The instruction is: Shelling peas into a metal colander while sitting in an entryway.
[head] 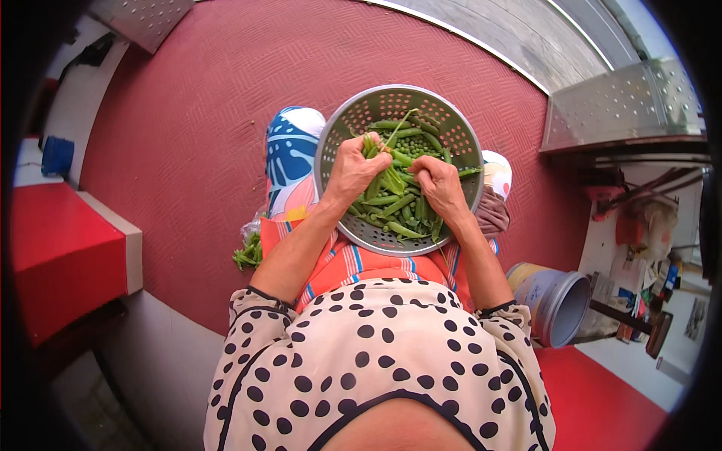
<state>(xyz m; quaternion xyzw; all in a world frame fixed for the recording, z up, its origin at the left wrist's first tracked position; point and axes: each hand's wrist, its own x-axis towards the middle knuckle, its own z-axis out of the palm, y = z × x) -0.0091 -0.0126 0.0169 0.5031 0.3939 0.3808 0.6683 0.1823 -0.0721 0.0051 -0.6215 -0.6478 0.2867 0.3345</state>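
Observation:
A metal colander [399, 249] with a perforated wall rests on my lap. Inside lie whole green pea pods [397, 206] and a heap of loose shelled peas [416, 147]. Over its left half, my left hand [355, 169] grips several split, flattened pea pods [390, 181], with a thin stem sticking up past the fingers. My right hand [441, 185] is over the right half, fingers curled, its fingertips by a plump pod [401, 158] that reaches across from the left hand. Whether the right fingers pinch that pod is hidden.
On the red textured floor [197, 113], by my left side, green pods [248, 252] lie with a clear plastic bag. A brown cloth [492, 214] hangs at my right knee. Right of me is a tipped plastic bucket [550, 304]; a red-topped block [67, 242] stands at left.

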